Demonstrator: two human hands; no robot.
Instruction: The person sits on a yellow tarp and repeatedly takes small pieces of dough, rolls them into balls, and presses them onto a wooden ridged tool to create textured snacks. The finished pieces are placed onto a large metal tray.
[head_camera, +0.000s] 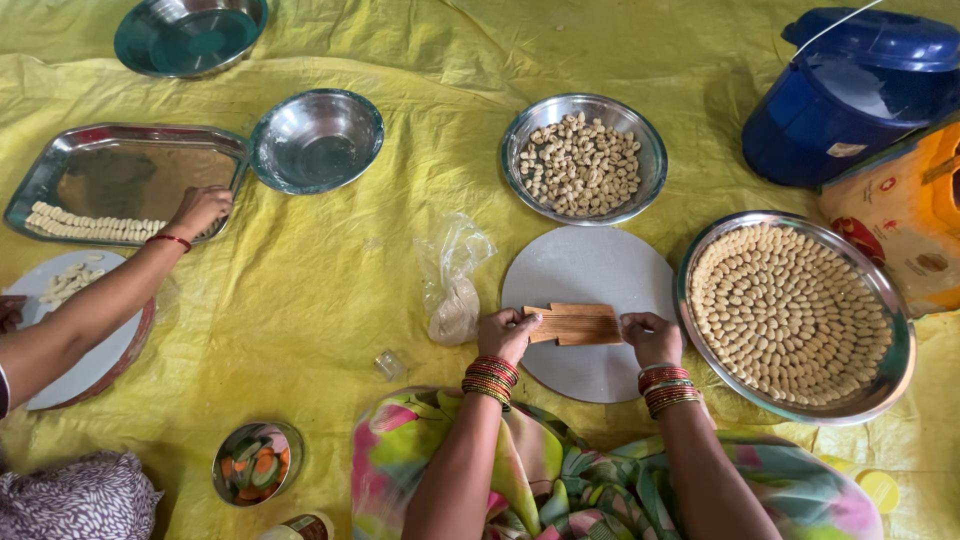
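Hands meet at the lower centre of the frame: your left hand (508, 333) and right hand (650, 337) each grip one end of a small ridged wooden board (575, 324), fingers closed on it, held just above a round grey board (590, 275) lying on a yellow sheet (330, 280) spread over the floor. Just right of it, a round steel tray (895, 365) holds small shaped dough pieces (790, 310) packed in rings. Above, at upper centre, a steel bowl (652, 150) holds more loose pieces. A crumpled plastic bag (455, 290) lies just left of your left hand. At the left edge, another person's hand (200, 210) rests on a rectangular steel tray (130, 170) with a row of pieces.
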